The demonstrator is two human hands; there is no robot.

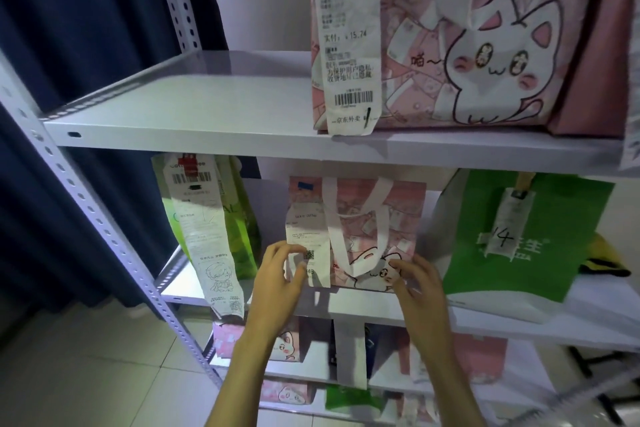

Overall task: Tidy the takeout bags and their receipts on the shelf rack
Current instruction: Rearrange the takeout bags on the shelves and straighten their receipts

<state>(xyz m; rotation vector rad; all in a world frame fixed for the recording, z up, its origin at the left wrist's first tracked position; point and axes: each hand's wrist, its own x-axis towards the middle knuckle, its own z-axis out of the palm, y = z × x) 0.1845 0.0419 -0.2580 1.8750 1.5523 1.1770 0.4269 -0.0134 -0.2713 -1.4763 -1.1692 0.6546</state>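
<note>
White metal shelf rack (194,121), seen from in front, 4 levels in view. Middle shelf: small pink cat-print bag (360,232) standing upright between a light green bag (239,218) on its left and a dark green bag (540,239) on its right, apart from both. A short receipt (306,236) hangs down the pink bag's front left side, beside its white handles (360,218).

Left hand (277,279): fingers curled, thumb and fingertips pinching the lower part of the short receipt near its printed code. Right hand (417,282): fingers bent against the bag's lower right corner; whether they grip the bag or only press it cannot be told.

A long receipt (211,246) with a drawn figure trails from the light green bag past the shelf edge. The dark green bag bears a small tag marked 14 (512,218). Top shelf: large pink cat bag (485,45) with a long barcode receipt (346,35) on its front. Lower shelves hold more pink and green bags, blurred. Dark blue curtain (86,10) at left.
</note>
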